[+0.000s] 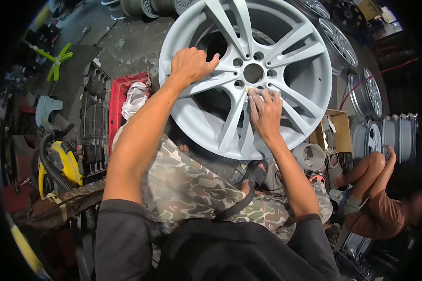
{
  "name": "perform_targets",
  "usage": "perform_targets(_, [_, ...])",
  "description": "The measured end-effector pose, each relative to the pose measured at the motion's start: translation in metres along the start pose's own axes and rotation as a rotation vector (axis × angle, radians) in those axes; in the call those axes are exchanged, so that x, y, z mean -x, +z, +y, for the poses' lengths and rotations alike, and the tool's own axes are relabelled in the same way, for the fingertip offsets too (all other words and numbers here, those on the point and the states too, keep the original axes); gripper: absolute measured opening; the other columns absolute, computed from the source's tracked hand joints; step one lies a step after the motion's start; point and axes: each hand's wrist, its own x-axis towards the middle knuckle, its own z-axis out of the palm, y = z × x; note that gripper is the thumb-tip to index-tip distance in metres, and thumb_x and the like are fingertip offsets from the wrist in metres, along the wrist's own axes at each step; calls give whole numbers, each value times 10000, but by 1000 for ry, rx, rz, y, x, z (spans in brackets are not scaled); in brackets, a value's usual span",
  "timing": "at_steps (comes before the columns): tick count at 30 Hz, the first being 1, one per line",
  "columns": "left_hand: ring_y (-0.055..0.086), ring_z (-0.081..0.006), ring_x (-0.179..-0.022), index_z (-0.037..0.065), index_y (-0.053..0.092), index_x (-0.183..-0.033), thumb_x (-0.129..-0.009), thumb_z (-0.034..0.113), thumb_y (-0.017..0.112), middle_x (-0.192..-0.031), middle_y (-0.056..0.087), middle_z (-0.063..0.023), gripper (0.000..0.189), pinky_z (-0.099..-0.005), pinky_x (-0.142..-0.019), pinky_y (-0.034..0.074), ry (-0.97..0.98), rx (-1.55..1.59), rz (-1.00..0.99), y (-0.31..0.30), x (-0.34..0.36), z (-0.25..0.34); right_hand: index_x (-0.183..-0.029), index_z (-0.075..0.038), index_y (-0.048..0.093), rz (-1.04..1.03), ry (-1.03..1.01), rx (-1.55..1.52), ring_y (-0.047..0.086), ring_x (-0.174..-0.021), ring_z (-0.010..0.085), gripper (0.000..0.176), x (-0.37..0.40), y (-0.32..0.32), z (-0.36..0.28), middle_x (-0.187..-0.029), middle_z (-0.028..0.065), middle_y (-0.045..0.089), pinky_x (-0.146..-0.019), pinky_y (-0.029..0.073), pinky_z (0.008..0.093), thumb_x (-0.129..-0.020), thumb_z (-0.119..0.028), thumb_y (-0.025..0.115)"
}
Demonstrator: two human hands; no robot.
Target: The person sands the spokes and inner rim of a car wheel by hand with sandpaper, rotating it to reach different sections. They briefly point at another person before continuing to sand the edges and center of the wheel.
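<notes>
A large light-grey car wheel rim [227,133] with paired spokes lies tilted in front of my knees, its face towards me. My left hand [192,65] is wrapped over a spoke on the rim's left side, with the thumb sticking out to the right. Close below the centre hole, my right hand [266,112] presses bent fingers on the hub face. A small yellowish piece [249,90] shows beneath its fingertips; its kind is too small to make out, and most of it is hidden by the fingers.
Left of me are a red crate [118,100] holding crumpled white material, a black grille [93,117] and a yellow machine with a hose [63,161]. More rims [337,42] stand at the right, near a cardboard box [338,130]. Another person [377,210] crouches at the lower right.
</notes>
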Motion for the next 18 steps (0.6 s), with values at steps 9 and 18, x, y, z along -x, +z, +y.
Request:
perform_targets(9, [723, -424, -721, -8, 797, -781, -954, 556, 558, -742, 726, -240, 637, -492, -726, 587, -26, -13, -74, -5, -1, 4, -1193, -107, 761, -15, -24, 60, 546, -1233, 313, 320, -16, 2, -8, -1182, 65, 672, -977, 406, 466, -877, -144, 726])
perform_targets(18, [689, -442, -655, -19, 748, -672, -946, 558, 582, -664, 676, -262, 660, -501, -649, 571, 5, 34, 0, 2, -1, -2, -1256, -88, 728, -21, -160, -21, 553, -1218, 343, 368, -5, 1, 0, -1233, 78, 676, -959, 434, 508, -893, -151, 716])
